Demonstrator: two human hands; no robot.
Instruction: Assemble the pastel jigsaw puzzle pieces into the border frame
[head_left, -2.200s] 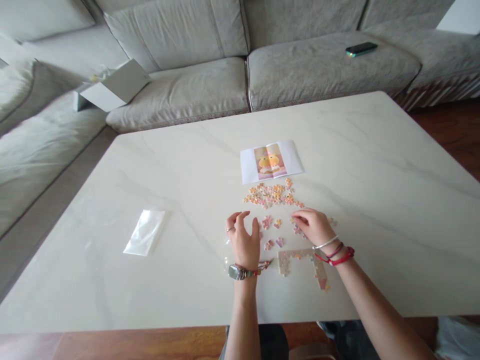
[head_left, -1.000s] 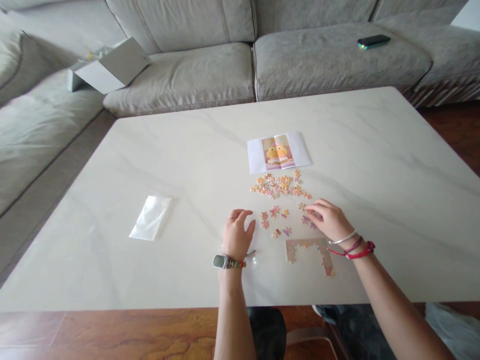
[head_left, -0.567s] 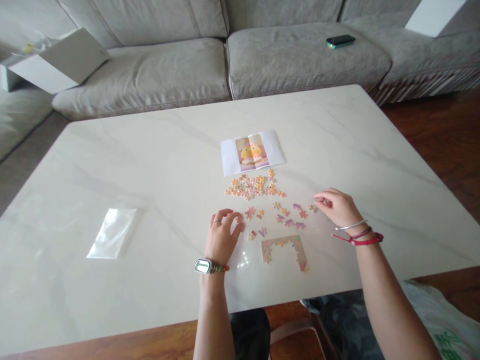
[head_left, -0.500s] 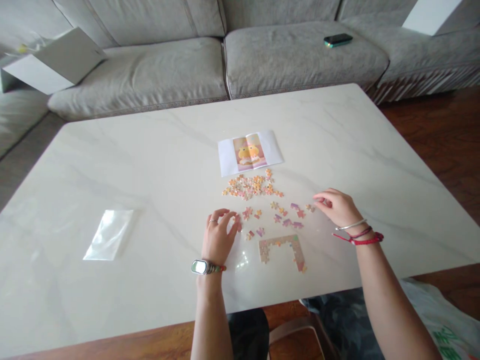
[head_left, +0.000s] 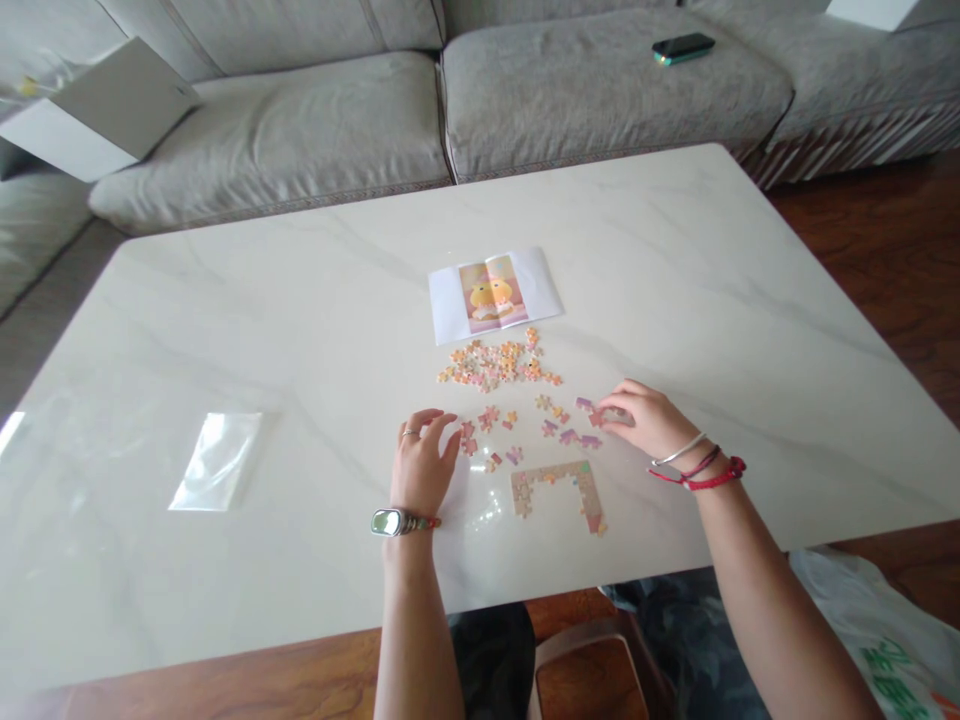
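Beaded watch (head_left: 391,522) is worn on L wrist (head_left: 403,545), ring (head_left: 409,433) on L hand (head_left: 421,465); silver bangle (head_left: 679,450) and red cord bracelets (head_left: 709,473) on R wrist (head_left: 694,470); dark patterned trousers (head_left: 675,610) seen at 6 o'clock.

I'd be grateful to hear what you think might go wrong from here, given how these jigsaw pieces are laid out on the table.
The right hand is among loose jigsaw pieces and might nudge them out of place. The joined section lies unprotected just below the hands, so a careless sweep could break it apart. The heap sits close to the spread pieces, so they could get mixed.
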